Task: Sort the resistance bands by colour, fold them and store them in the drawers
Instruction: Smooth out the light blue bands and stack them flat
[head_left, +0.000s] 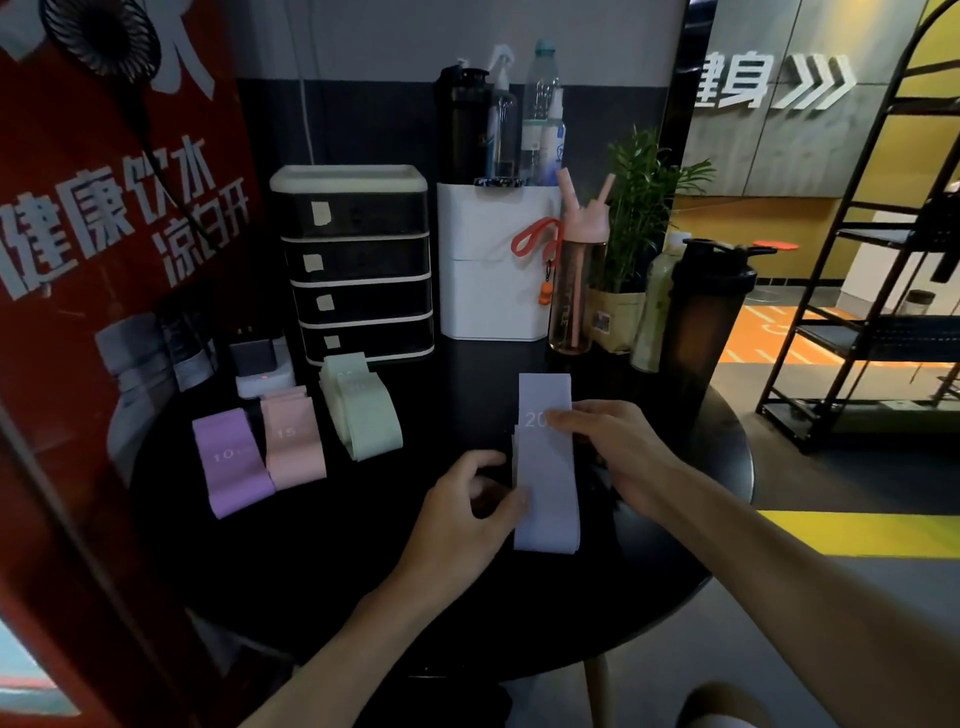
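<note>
Aligning the pale lilac fabric band (548, 483): left hand (467, 499) seemingly pinches its edge, right hand (613, 447) presses flat; folding follows.

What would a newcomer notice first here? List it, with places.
The pale lavender fabric resistance band lies flat at the middle of the round black table. The left hand pinches its left edge and the right hand rests on its printed 20. To its left lie a purple fabric band, a pink fabric band and a pale green band pile, in front of the black four-drawer plastic organiser.
</note>
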